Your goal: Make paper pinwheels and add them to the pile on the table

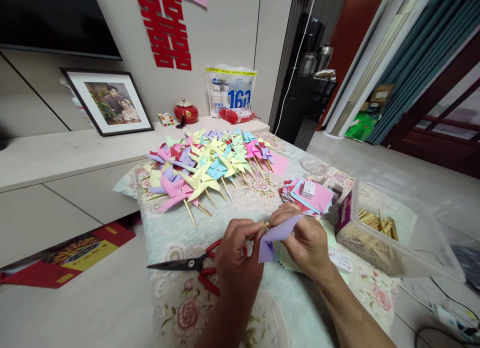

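A piece of purple paper (278, 235), partly folded, is held between my two hands over the table. My left hand (240, 250) is closed, its thumb and finger pinching a thin wooden stick (265, 226) at the paper's edge. On the other side, my right hand (305, 240) grips the purple paper with curled fingers, which hide part of it. Red-handled scissors (193, 264) lie with blades apart beside my left hand, their handles partly behind it. Pale green paper sheets (287, 260) are under my right hand.
Several finished paper pinwheels (213, 163) on sticks cover the table's far side. Coloured paper squares (317, 195) with a small box (308, 189) on top lie beyond my right hand. A clear plastic bin (423, 255) of wooden sticks (378, 225) stands at right. A framed photo (112, 130) is on the cabinet.
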A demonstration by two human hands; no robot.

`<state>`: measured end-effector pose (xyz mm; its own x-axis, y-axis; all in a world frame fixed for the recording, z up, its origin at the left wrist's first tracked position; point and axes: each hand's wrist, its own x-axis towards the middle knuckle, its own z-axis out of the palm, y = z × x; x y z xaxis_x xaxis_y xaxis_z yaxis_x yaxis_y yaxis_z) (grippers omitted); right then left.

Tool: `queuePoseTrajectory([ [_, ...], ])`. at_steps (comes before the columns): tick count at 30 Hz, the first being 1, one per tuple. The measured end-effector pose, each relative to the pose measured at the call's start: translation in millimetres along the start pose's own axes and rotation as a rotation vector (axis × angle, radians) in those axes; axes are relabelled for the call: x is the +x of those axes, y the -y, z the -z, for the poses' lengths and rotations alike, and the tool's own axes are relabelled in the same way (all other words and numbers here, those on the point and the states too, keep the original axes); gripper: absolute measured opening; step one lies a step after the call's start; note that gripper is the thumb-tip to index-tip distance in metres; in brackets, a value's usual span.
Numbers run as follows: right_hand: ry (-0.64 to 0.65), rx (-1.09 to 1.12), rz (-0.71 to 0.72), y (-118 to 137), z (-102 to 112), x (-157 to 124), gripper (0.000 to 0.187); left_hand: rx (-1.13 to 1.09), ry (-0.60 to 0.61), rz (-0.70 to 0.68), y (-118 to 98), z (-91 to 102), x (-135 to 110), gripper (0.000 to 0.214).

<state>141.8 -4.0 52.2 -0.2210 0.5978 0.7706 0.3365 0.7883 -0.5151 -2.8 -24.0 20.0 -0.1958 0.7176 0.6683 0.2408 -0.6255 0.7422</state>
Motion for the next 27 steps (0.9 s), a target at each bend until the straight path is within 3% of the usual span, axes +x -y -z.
queuePoseTrajectory([
  [12, 0.018, -0.026, 0.053, 1, 3, 2, 0.019, 0.076, 0.016, -0.073, -14, 5.8, 6, 0.023],
  [27, 0.034, -0.03, 0.047, -3, 1, -1, 0.017, 0.143, 0.025, -0.021, -13, 5.0, 0, 0.02],
])
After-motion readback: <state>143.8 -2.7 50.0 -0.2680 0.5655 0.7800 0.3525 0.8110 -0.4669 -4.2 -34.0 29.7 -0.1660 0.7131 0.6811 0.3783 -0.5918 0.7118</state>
